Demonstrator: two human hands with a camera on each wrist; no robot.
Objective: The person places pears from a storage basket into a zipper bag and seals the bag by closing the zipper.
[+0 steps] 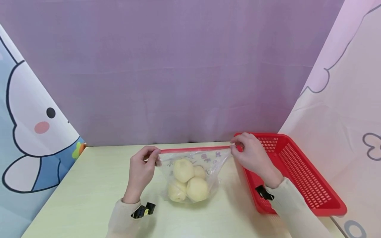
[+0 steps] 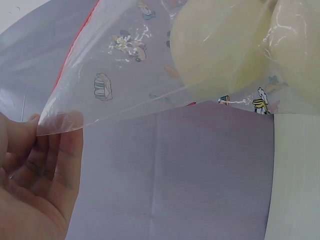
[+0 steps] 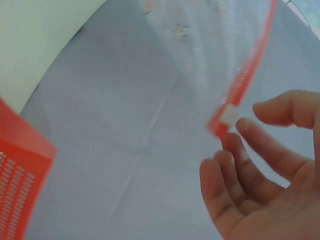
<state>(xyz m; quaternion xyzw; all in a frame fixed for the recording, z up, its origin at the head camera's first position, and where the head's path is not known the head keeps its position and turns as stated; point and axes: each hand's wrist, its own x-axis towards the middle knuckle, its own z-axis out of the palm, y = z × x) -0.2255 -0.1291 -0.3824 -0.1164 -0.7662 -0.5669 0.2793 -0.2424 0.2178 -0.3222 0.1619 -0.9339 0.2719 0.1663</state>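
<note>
A clear zip bag (image 1: pixel 220 162) with a red zip strip and small printed figures holds several round, pale yellow fruits (image 1: pixel 197 189); their exact kind is unclear. My left hand (image 1: pixel 143 170) pinches the strip's left corner between thumb and fingers, also visible in the left wrist view as the hand (image 2: pixel 40 170) at the bag's edge. At the strip's other end is my right hand (image 1: pixel 253 155). In the right wrist view, a whitish slider (image 3: pixel 230 115) sits on that end, beside the fingertips of the right hand (image 3: pixel 265 175); thumb and index finger stand apart there.
A red plastic basket (image 1: pixel 322 190) with slotted walls stands on the right of the pale table (image 1: pixel 89 198), partly under the right forearm. A purple cloth backdrop (image 1: pixel 178 72) rises behind, with printed panels (image 1: pixel 26 132) at both sides.
</note>
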